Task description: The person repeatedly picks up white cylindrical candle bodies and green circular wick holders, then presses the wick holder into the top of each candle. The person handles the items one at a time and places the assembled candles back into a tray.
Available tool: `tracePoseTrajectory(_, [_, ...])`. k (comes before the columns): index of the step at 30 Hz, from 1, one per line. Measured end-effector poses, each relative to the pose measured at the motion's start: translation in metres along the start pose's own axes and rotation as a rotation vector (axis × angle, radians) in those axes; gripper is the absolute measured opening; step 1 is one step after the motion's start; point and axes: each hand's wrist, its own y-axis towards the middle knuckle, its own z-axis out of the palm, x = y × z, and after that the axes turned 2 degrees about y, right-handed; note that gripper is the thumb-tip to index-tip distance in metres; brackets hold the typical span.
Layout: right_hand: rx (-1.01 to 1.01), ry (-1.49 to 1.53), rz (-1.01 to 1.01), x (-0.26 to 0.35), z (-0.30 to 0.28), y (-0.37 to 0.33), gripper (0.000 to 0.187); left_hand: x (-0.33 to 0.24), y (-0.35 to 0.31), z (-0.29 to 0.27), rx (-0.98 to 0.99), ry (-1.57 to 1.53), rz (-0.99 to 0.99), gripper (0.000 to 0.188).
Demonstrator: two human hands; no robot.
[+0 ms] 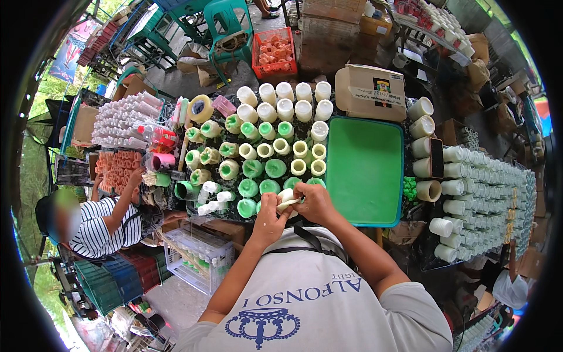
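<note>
Both my hands meet at the near edge of the work table, around a cream-coloured, soft-looking mould (pixel 287 200). My left hand (pixel 270 219) grips its left side, fingers closed. On the other side my right hand (pixel 316 202) has its fingers curled over the mould's edge. The mould looks bent or squeezed; whatever is inside it is hidden. Just beyond my hands stand rows of similar cups, some filled with green (pixel 275 168), others cream and hollow (pixel 298 167). Farther back are white-filled cups (pixel 285 109).
A green tray (pixel 365 170) lies right of the cups, with a cardboard box (pixel 370 92) behind it. Many white cups (pixel 469 188) crowd the right-hand table. A tape roll (pixel 200 108) is at back left. Another person (pixel 105 226) in stripes works at left, beside a clear plastic crate (pixel 198 258).
</note>
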Motion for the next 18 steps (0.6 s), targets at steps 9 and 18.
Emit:
tracePoseTrajectory(9, [0.010, -0.285, 0.098, -0.008, 0.047, 0.007, 0.019, 0.013, 0.005, -0.001, -0.119, 0.210, -0.213, 0.025])
tracePoseTrajectory(18, [0.084, -0.356, 0.164, -0.002, 0.061, 0.005, 0.023, 0.025, -0.003, 0.000, -0.144, 0.366, -0.372, 0.026])
